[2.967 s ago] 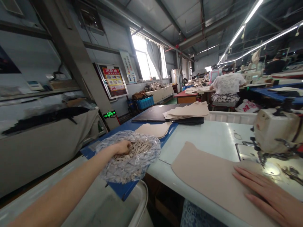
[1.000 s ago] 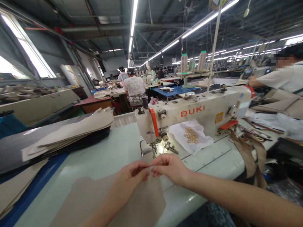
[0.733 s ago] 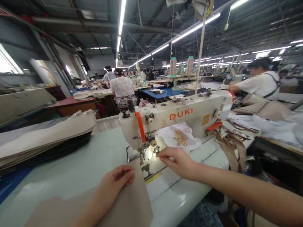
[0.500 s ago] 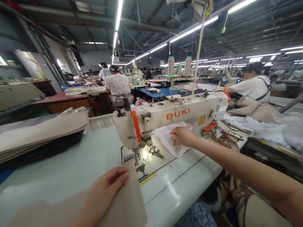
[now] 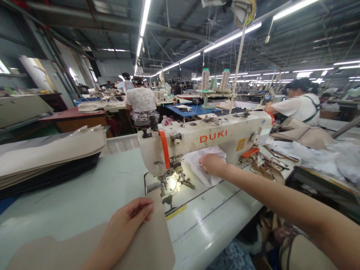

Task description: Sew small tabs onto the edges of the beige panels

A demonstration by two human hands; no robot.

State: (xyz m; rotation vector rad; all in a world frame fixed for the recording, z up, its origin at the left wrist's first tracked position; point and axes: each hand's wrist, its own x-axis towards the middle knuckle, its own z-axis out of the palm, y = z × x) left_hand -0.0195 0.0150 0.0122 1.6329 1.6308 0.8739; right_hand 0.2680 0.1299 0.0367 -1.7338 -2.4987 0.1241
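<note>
My left hand [image 5: 128, 221] lies with fingers together on the corner of a beige fabric panel [image 5: 152, 245], just short of the needle of the white DUKI sewing machine [image 5: 197, 140]. My right hand [image 5: 211, 164] reaches under the machine arm onto a white cloth [image 5: 201, 165] that carries small gold metal pieces. Its fingers curl down into the cloth and are mostly hidden. What they hold cannot be made out.
A stack of beige and black panels [image 5: 47, 157] lies at the left of the pale table [image 5: 92, 191]. Straps and tools [image 5: 267, 165] sit right of the machine. Other people sew at tables behind [image 5: 140, 103] and to the right [image 5: 298, 105].
My right hand left the fabric edge by the needle and went right, onto the white cloth with the metal pieces. My left hand stayed on the beige panel.
</note>
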